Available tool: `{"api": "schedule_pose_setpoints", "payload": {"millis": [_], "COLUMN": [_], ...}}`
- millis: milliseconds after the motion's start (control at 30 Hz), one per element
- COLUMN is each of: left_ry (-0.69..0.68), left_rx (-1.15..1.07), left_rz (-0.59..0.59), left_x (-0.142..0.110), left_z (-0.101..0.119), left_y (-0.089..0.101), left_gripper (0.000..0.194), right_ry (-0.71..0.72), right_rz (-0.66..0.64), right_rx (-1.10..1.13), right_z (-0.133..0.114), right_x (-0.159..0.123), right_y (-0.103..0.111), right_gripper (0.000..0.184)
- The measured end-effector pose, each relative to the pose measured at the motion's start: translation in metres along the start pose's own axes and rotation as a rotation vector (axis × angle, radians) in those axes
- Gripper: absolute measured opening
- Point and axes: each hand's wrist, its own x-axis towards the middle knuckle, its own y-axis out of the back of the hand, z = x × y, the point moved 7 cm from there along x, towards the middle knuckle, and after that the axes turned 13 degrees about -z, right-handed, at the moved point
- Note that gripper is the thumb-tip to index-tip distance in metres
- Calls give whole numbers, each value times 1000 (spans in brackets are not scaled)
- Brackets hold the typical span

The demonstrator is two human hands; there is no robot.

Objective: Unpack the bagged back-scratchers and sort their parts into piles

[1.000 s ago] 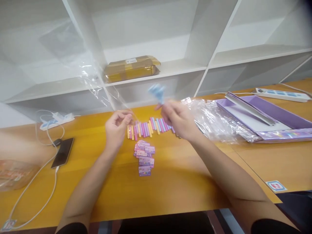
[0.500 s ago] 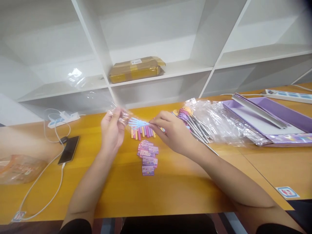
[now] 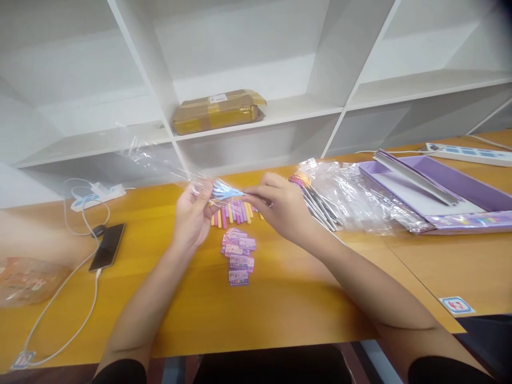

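Note:
My left hand [image 3: 193, 216] pinches the edge of a long clear plastic bag [image 3: 154, 159], which stretches up and away to the left. A light-blue piece with splayed prongs [image 3: 224, 190] lies between my hands, its prongs at the bag's mouth; whether they are inside is hard to tell. My right hand [image 3: 276, 200] is closed on the narrow end of this blue piece. Below the hands, a row of pink, purple and yellow sticks [image 3: 236, 213] lies on the table. Small purple-pink printed cards [image 3: 239, 262] form a loose column in front of them.
To the right lie metal rods [image 3: 320, 205] with coloured tops, crumpled clear plastic [image 3: 356, 197] and an open purple box [image 3: 472, 184]. A phone [image 3: 107, 247] with a white cable, a power strip [image 3: 98, 196] and an orange-printed bag [image 3: 34, 280] are left. A taped parcel [image 3: 218, 112] sits on the shelf.
My left hand has moved slightly right and up, closer to my right hand. The bag now reaches nearer the blue piece, overlapping its prongs. The whole view has shifted slightly.

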Motion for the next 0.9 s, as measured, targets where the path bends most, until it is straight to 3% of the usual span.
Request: {"api": "schedule_pose_setpoints", "payload": {"millis": [67,133,233,400,467,567,700,900], "left_ry": [0,7,57,109,54,-75,-153,-31], "left_rx": [21,29,16,1,4,19,37,-7], "left_rz": [2,13,-3,-16,27,99,153,57], "left_x": [1,1,-2,-5,-2,6,13,8], "left_z": [-2,-6,-18,-33,-26,-5,15,-8], "left_y": [1,1,-6,-12,-2,20,36,15], "left_gripper": [42,46,50,45,44,39,37,42], "right_ry": [-94,-185,-241,-244,-264,-285,-260,-180], "right_rz": [-23,-22,-21,-97,-179,-361,-439,-408], "right_rx": [128,224,242,143,127,148,138,131], "right_z": [9,17,21,20,21,22,18,-2], "right_x": [1,0,-2,-1,-1,0,-1,0], "right_y": [0,-2,-8,-16,-15,-11,-2,-15], "right_gripper": [16,33,44,48,45,25,37,40]}}
